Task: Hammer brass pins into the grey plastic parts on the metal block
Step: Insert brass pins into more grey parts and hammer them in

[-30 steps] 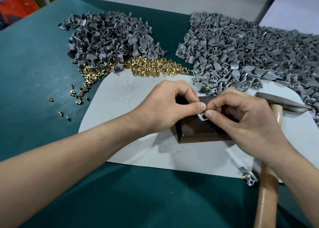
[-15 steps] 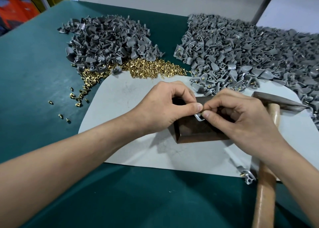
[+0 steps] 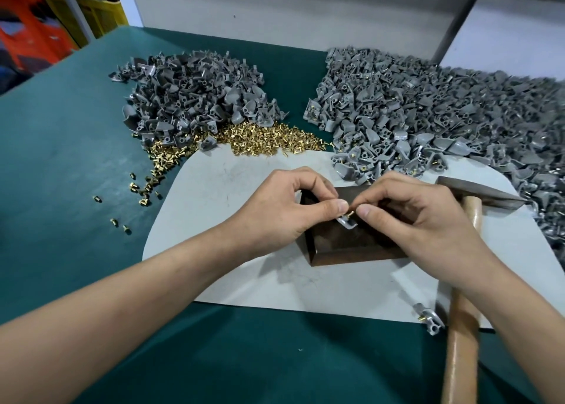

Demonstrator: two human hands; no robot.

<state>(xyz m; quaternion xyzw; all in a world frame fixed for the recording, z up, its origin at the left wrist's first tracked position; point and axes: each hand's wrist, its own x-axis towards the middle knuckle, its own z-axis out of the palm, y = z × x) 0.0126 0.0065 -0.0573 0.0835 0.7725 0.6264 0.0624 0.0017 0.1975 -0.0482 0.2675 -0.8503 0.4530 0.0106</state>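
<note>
A dark metal block (image 3: 351,244) lies on a pale grey mat (image 3: 220,195). On its top sits one grey plastic part (image 3: 347,222) with a brass pin (image 3: 351,213) standing out of it. My left hand (image 3: 284,207) pinches the part at thumb and forefinger. My right hand (image 3: 409,217) pinches the brass pin from the right. A hammer with a wooden handle (image 3: 463,321) and dark head (image 3: 480,193) lies under my right wrist, held by neither hand.
A heap of bare grey parts (image 3: 189,97) lies at the back left, loose brass pins (image 3: 260,137) in front of it. A larger heap of grey parts with pins (image 3: 428,110) fills the back right. One pinned part (image 3: 429,318) lies by the hammer handle.
My fingertips have drawn slightly apart, so the brass pin and the grey part now show between them. The view has tilted up a little.
</note>
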